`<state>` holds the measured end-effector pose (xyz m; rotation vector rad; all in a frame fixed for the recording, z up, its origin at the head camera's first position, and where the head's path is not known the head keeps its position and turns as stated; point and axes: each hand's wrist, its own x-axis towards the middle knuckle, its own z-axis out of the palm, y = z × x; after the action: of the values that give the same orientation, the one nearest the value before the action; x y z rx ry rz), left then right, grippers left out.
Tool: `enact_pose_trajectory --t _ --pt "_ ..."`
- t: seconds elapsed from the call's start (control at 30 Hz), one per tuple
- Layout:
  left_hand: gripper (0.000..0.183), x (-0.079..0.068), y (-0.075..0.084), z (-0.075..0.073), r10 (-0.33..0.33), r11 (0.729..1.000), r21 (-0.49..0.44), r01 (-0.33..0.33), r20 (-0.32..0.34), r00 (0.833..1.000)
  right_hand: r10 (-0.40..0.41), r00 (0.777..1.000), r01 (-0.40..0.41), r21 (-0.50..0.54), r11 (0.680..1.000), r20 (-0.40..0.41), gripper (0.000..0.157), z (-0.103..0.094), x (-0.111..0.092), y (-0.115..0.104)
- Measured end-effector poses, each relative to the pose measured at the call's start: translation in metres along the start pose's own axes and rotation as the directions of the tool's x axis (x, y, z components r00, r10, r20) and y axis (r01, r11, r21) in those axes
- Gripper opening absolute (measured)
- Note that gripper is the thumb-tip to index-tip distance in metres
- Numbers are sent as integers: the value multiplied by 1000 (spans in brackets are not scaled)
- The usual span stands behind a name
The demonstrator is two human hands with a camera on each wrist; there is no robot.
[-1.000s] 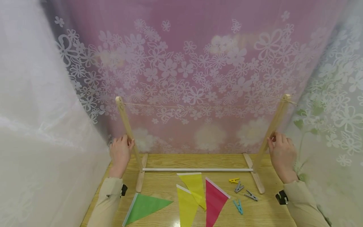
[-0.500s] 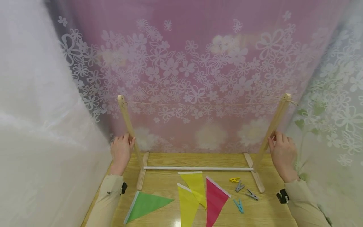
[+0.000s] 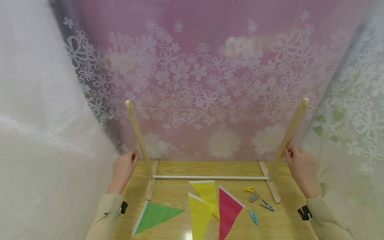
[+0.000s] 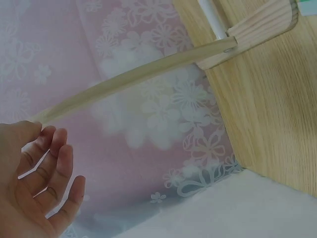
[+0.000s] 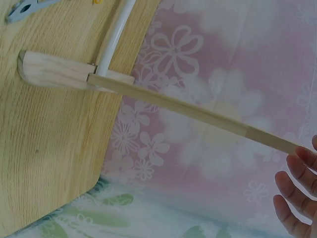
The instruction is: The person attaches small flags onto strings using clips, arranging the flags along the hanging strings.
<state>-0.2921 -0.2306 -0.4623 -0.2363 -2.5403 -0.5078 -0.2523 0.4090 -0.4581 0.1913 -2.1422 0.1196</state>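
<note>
A wooden frame stands on the table, its left post (image 3: 139, 136) and right post (image 3: 291, 133) joined low down by a white rod (image 3: 210, 177). Between the post tops runs a thin string (image 3: 192, 109). My left hand (image 3: 121, 171) is just outside the left post, a small gap showing in the head view. Its fingers (image 4: 59, 163) are loosely bent and hold nothing. Beside the right post is my right hand (image 3: 303, 171), fingertips right at the wood in the head view. In the right wrist view its fingers (image 5: 297, 191) are spread and relaxed.
In front of the frame lie a green pennant (image 3: 159, 215), two overlapping yellow pennants (image 3: 199, 216) and a red pennant (image 3: 229, 211). Right of them are a yellow clothespin (image 3: 248, 189), two grey clothespins (image 3: 266, 205) and a blue clothespin (image 3: 253, 217). Flowered curtains (image 3: 198, 50) surround the table.
Both hands were gripping the posts half a second ago. They have let go, moving outward and slightly down. The frame, pennants and clothespins stay in place.
</note>
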Motion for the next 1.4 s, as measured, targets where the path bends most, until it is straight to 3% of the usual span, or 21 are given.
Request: enact_pose_trajectory --t 0.2,0.37,0.5,0.7,0.9,0.97,1.07,1.27,1.4 --pt "19 -14 3 9 2 1000 11 -2 13 1000 12 1000 -12 7 1000 -22 23 1 -7 -14" --pt "17 -33 4 27 -22 1000 -5 22 72 997 -23 1000 23 18 1000 -17 57 6 -17 -26" --pt "14 -51 1 41 -43 999 -5 43 89 995 -31 999 29 44 999 36 69 14 -29 -37" --pt "15 -76 0 48 -81 996 -20 83 114 990 -4 977 -21 112 993 212 17 30 -55 -51" --pt "17 -105 -7 58 -42 999 -5 42 66 997 -45 959 9 127 992 281 22 50 -88 -59" --pt "17 -115 -10 62 -46 999 2 46 80 996 -47 946 5 131 991 320 24 53 -99 -62" --pt "16 -129 -13 68 -66 998 14 64 134 989 -1 896 -68 139 988 445 21 52 -112 -70" --pt "16 -153 -16 72 -170 984 -8 177 251 953 54 712 -208 137 969 700 18 47 -133 -83" --pt "17 -165 -22 72 -228 970 -9 241 295 928 60 627 -260 137 956 776 23 46 -145 -86"
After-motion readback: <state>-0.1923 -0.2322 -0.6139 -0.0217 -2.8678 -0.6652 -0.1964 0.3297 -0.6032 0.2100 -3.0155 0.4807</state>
